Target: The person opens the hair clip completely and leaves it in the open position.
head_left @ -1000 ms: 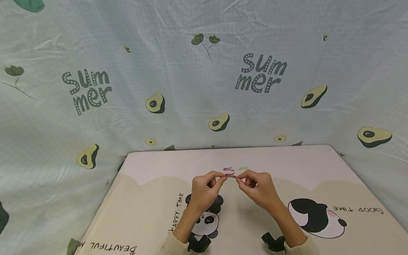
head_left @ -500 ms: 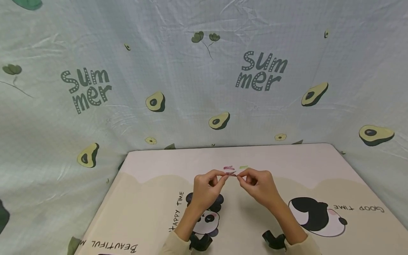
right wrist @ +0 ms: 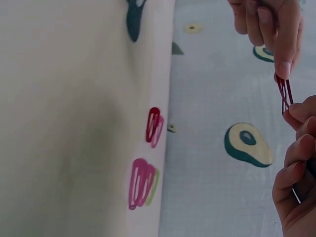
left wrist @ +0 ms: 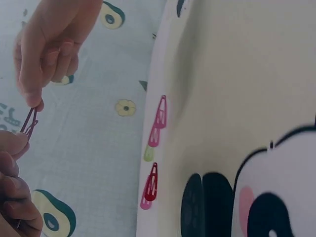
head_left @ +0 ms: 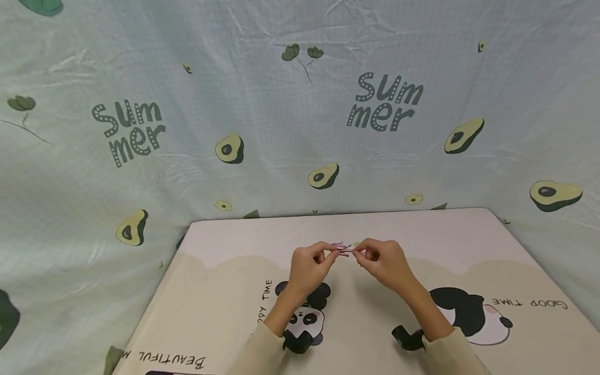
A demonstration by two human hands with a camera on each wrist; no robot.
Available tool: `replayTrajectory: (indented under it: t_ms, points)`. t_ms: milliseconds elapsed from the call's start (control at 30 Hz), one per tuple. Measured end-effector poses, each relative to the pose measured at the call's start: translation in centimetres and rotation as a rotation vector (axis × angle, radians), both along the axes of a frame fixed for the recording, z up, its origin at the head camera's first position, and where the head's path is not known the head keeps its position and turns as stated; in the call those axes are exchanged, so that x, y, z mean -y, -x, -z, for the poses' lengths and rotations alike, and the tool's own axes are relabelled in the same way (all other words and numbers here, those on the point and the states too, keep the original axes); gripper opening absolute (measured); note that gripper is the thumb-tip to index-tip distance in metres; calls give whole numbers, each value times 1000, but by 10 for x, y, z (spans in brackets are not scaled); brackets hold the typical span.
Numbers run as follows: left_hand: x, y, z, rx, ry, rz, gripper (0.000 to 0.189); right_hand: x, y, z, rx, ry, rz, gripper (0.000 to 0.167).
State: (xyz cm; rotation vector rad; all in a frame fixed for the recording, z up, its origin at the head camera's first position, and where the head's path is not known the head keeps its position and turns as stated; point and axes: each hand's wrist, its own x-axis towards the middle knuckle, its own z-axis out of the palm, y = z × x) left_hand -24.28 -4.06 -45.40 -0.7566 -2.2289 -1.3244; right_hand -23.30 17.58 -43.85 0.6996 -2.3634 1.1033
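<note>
A dark red snap hair clip (right wrist: 284,96) is stretched between my two hands, its prong standing apart from its frame in the left wrist view. One end is pinched by the thumb and forefinger of my left hand (head_left: 310,265). My right hand (head_left: 384,262) pinches the opposite end. Both hands are raised above the table. Below them, near the far edge, lie a red hair clip (left wrist: 153,183) overlapping a pink hair clip (left wrist: 145,201), and another group of pink hair clips (left wrist: 161,112) with a green hair clip (left wrist: 148,154).
The table (head_left: 225,239) has a pale cover printed with pandas and lettering. An avocado-print curtain (head_left: 272,120) hangs right behind its far edge. Black wrist mounts (head_left: 298,342) sit on my forearms. A dark-edged flat object (head_left: 161,372) shows at the bottom left.
Both hands have shifted slightly up in the head view and a little to the right, still pinching the hair clip. My right hand now covers more of the green clip.
</note>
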Motion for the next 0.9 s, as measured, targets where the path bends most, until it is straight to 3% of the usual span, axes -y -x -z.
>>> replayTrajectory:
  t_ms: [133, 467, 633, 900]
  points:
    - [0, 12, 4, 57, 82, -26, 9, -2, 10, 5, 71, -106, 30, 6]
    - [-1, 33, 16, 317, 343, -86, 10, 2, 31, 25, 272, -344, 98, 6]
    - [-2, 37, 21, 372, 429, -76, 7, 7, 38, 36, 371, -435, 115, 7]
    - [-2, 40, 34, 404, 541, -81, 6, 14, 42, 47, 425, -489, 129, 7]
